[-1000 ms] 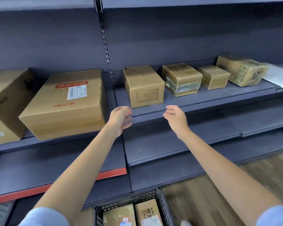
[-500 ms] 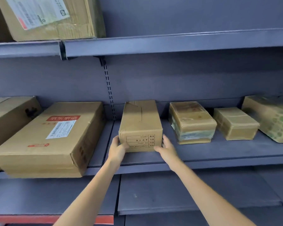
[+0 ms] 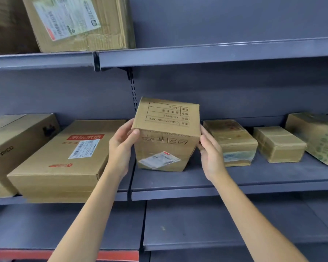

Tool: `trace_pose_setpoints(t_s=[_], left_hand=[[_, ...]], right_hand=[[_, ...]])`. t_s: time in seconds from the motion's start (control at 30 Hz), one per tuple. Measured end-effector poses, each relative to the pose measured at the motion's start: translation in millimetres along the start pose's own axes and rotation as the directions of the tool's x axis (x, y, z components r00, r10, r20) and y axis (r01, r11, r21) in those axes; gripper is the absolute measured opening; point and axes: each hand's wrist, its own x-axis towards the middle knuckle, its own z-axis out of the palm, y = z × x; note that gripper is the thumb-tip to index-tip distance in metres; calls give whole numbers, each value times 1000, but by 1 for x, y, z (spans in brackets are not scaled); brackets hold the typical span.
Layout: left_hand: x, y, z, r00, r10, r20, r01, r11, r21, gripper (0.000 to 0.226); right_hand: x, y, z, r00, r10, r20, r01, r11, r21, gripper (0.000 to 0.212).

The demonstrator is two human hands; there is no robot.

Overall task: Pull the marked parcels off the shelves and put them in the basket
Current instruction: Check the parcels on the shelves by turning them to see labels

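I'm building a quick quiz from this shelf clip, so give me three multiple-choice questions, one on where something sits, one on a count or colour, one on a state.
1. Where is the big box with the red label?
A. left of the held box
B. top shelf
C. floor

2. How many small parcels lie on the shelf right of the held box?
A. one
B. three
C. five

3. How is the held box kept?
A. flat on the shelf
B. tipped, gripped by both hands
C. in one hand only

Answers:
1 A, it lies beside the left hand.
2 B, three in a row.
3 B, the right hand grips the other side.
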Motion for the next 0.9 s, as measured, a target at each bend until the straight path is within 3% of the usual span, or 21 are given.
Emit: trace_pose_setpoints(t_s=[0.1,0.17,0.23,0.33,0.43,0.6,0.77,0.9], left_hand=[[2,-3,1,998,-6,59,3,999,47,37],[6,-12,0,997,-43,58,38,995,87,42],[10,-25,-4,993,-101,54,92,984,152,50],[5,-55,-9,958,-287,8,279,937,212,48],[-10,-83,-12,865,-481,-142,499,802,327,45],[-21,-82,-13,895,-411,-175,447,821,356,30],[-25,-60,-16,930,-335,-150,362,904,227,9],[-44,-67,-14,873,-479,-93,488,860,148,11]], right_hand=[[8,1,-1,1000,-6,17,9,988,-153,64],[15,9,0,1000,4,-26,-14,915,-404,65],[17,22,1,997,66,-38,-77,872,-483,61],[11,47,-2,964,268,-3,-246,883,-400,65],[2,70,-7,900,435,-43,-406,797,-448,76],[-6,79,-8,912,407,-50,-381,798,-467,73],[-22,64,-11,967,169,-189,-222,925,-310,43],[-38,64,-15,944,318,-86,-328,931,-157,28]])
